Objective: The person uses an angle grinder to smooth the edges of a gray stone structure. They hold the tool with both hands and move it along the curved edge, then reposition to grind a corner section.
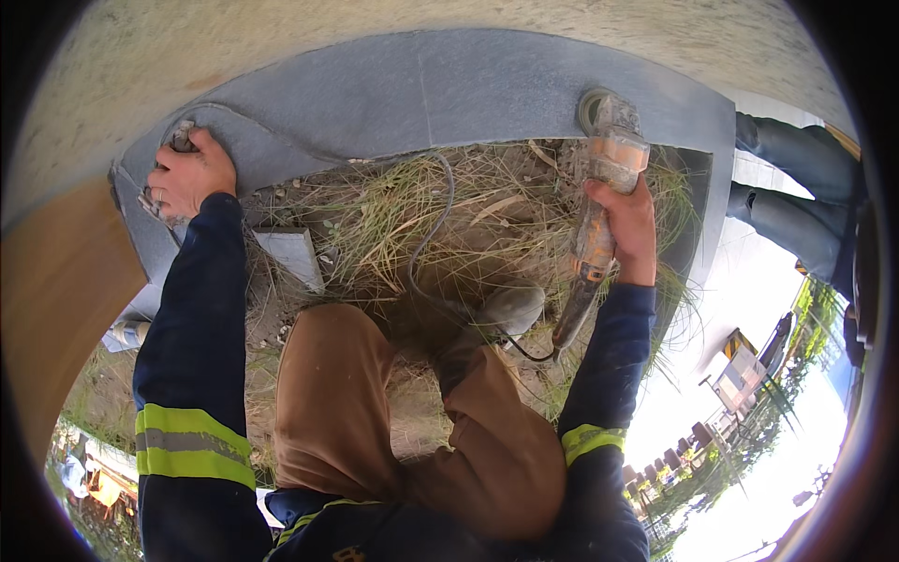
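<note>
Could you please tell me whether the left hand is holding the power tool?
No, the right hand grips the power tool; the left hand is at the ledge.

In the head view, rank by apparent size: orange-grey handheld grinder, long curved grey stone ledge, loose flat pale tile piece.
1. Grey stone ledge
2. Orange-grey grinder
3. Pale tile piece

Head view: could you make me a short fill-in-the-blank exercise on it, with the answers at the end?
1. The right hand grips a power tool with a dusty grey and ____ casing.
2. Of the left and right ends of the grey slab, the left hand is nearer the ____ one.
3. In the picture, the cord meets the tool's ____ end, not its upper one.
4. The trousers are ____ in colour.

Missing words: orange; left; lower; brown.
</note>
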Demonstrator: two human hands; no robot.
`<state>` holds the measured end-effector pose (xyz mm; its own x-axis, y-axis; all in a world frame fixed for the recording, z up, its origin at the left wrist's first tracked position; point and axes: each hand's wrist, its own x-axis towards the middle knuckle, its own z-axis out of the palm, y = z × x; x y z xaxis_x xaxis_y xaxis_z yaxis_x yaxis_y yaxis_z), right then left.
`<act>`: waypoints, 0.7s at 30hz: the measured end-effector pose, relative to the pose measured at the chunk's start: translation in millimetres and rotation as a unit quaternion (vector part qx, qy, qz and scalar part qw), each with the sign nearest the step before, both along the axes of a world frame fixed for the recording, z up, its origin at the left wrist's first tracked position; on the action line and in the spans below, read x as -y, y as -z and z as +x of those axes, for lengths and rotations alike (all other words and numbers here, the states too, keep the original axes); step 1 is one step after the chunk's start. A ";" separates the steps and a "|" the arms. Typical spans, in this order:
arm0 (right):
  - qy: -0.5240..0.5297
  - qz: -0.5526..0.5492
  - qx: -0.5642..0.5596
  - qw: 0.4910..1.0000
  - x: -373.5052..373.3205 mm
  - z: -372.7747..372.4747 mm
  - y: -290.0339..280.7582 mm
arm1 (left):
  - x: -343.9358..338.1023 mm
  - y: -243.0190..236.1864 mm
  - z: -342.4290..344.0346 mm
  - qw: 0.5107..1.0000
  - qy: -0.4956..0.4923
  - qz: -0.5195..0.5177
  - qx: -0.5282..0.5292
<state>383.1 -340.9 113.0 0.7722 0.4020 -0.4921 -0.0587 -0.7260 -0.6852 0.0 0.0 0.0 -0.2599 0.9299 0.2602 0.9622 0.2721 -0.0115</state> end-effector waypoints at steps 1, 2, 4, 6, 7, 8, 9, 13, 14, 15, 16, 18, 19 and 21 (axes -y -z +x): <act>0.016 -0.009 0.004 1.000 4.0 6.2 -0.7 | 0.3 1.2 -1.3 1.000 0.001 0.002 -0.001; 0.033 -0.018 0.008 0.999 7.2 10.5 -0.6 | 0.2 1.7 -2.2 1.000 0.003 0.004 -0.001; 0.053 -0.015 0.008 0.998 13.1 17.0 2.0 | -1.6 -0.3 -0.5 1.000 0.011 0.019 0.002; 0.053 -0.004 0.002 0.999 18.3 15.4 5.9 | -1.8 -0.4 0.4 1.000 0.014 0.024 -0.002; 0.042 0.006 -0.002 0.999 20.6 10.4 8.7 | -1.4 0.1 0.4 1.000 0.013 0.023 -0.006; 0.032 0.016 -0.007 0.999 22.6 4.9 10.6 | -1.5 0.5 0.5 1.000 0.012 0.022 -0.010; 0.011 0.013 -0.012 1.000 17.3 -4.6 9.1 | -3.3 1.1 -0.3 1.000 0.008 0.022 -0.014; -0.085 -0.033 0.019 0.996 -2.4 -52.8 -2.2 | -3.9 3.9 -2.5 1.000 0.007 0.015 -0.020; -0.102 -0.030 0.018 0.994 -7.5 -64.2 -4.5 | -4.0 4.4 -2.8 1.000 0.008 0.014 -0.021; -0.123 -0.025 0.014 0.992 -13.4 -73.6 -5.7 | -4.5 3.5 -4.4 1.000 0.008 0.016 -0.020; -0.136 -0.031 0.011 0.990 -15.2 -79.1 -5.9 | -4.0 3.5 -4.2 1.000 0.009 0.015 -0.019; -0.167 -0.043 0.005 0.985 -16.1 -84.6 -5.7 | -3.7 4.1 -3.8 1.000 0.010 0.015 -0.018; -0.159 -0.039 0.006 0.986 -14.3 -82.5 -5.9 | -3.9 4.5 -4.2 1.000 0.009 0.014 -0.018; -0.147 -0.030 0.010 0.989 -9.7 -72.8 -5.8 | -2.9 3.6 -3.8 1.000 0.007 0.010 -0.019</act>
<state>310.3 -331.3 118.8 0.6365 0.5814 -0.5068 0.1744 -0.7486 -0.6397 -3.8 2.9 -3.6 -0.2363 0.9282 0.2874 0.9650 0.2588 -0.0426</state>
